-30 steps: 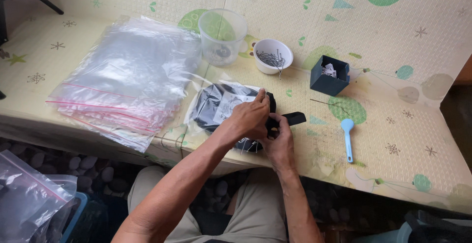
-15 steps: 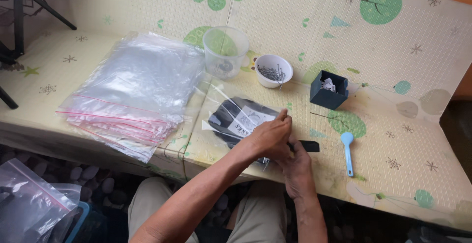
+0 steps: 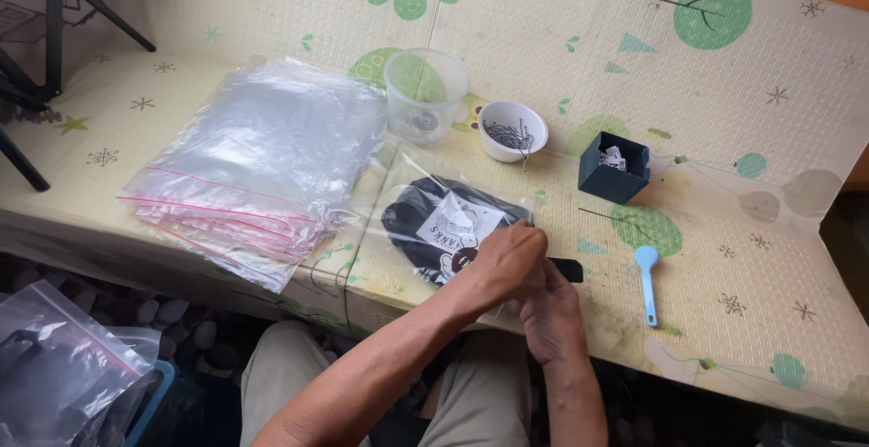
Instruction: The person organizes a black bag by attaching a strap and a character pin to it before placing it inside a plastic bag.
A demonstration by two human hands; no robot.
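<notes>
A stack of bags [image 3: 258, 166] is lying left on the mat [image 3: 742, 230]. A filled bag [image 3: 434, 221] is lying at centre; the left hand [image 3: 509, 261] and right hand [image 3: 548, 313] are pinching its right edge, fingers closed. A black piece [image 3: 570, 270] is protruding beside them.

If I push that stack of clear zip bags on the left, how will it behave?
The stack of clear bags looks floppy: its edges sag and wrinkle over the mat. The glossy film suggests the top sheets would probably slide off one another rather than move as a block. It likely weighs little, being thin, empty plastic.
</notes>
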